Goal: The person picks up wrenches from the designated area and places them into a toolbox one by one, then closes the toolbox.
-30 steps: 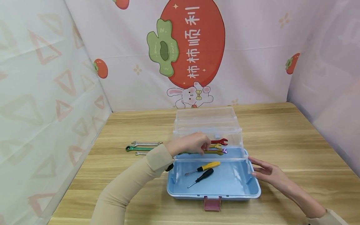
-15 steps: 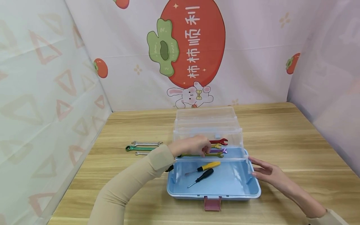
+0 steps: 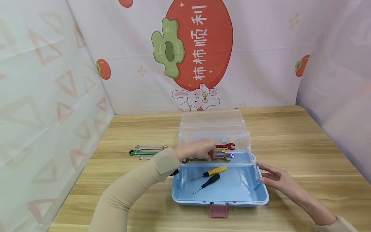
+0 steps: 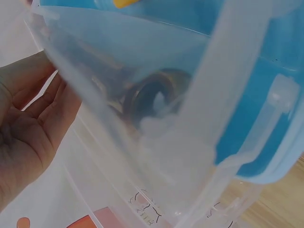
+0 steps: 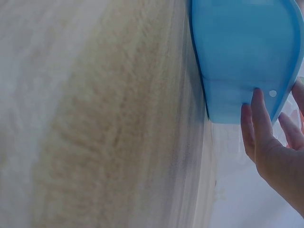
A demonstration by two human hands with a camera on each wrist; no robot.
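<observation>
A blue toolbox [image 3: 232, 190] stands with its clear tiered trays [image 3: 213, 124] folded up and back. My left hand [image 3: 197, 149] reaches into the lowest tray, fingers bent down, pinching a gold wrench [image 3: 222, 159]; its middle is hidden by the fingers. Purple [image 3: 230, 155], yellow [image 3: 223, 150] and red [image 3: 229, 146] wrenches lie around it, partly covered. In the left wrist view, cloudy plastic blurs the wrench ends beside the left hand [image 4: 33, 109]. My right hand [image 3: 275, 177] touches the toolbox's right side with fairly straight fingers, also seen as the right hand [image 5: 275, 147] against the blue wall.
A yellow screwdriver [image 3: 217, 170] and a black screwdriver [image 3: 213, 179] lie on the toolbox floor. Left of it on the table are a green wrench [image 3: 146, 153] and silver wrenches [image 3: 152, 148]. A pink latch [image 3: 218, 211] hangs at the front.
The gold wrench has come down slightly into the tray, uncovering more of the purple wrench. My left hand has shifted a little to the left. The right hand stays put.
</observation>
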